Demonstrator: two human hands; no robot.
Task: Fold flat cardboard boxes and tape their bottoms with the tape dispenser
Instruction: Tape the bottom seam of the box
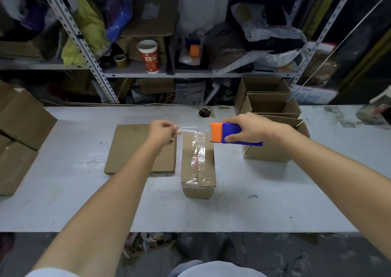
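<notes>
Standing closed side up near the middle of the bench (63, 192): a small folded box (197, 171), already carrying clear tape (197, 156) along its seam and down over the near edge; set there, probably, to leave working room above it; lying flat just to its left, a sheet of unfolded cardboard (135, 149), within easy reach for the next round.

Pinching the free end of the tape strip (190, 131) between thumb and curled fingers (171, 127) of the left hand (163, 132), raised above the far left corner of the box; gripping the blue-and-orange tape dispenser (230, 134) in the right hand (247, 128), fingers wrapped over the top and thumb underneath, orange end pointing toward the left hand; held apart, by the look of it, to keep the strip taut and clear of the cardboard (to avoid slack, wrinkles and self-sticking); some crumpling visible all the same in the tape already laid.

Likely step in hand: drawing out a fresh length for another pass over the bottom; lengthwise or crosswise, cannot tell.

Parked at the right, behind and below the dispenser hand: several made-up boxes (273, 101), open tops up, crowded together out of the way; more brown boxes (19, 128) at the left edge of the bench; behind, a cluttered shelf (190, 73) with a red paper cup (149, 55) and spare tape rolls (120, 60).
</notes>
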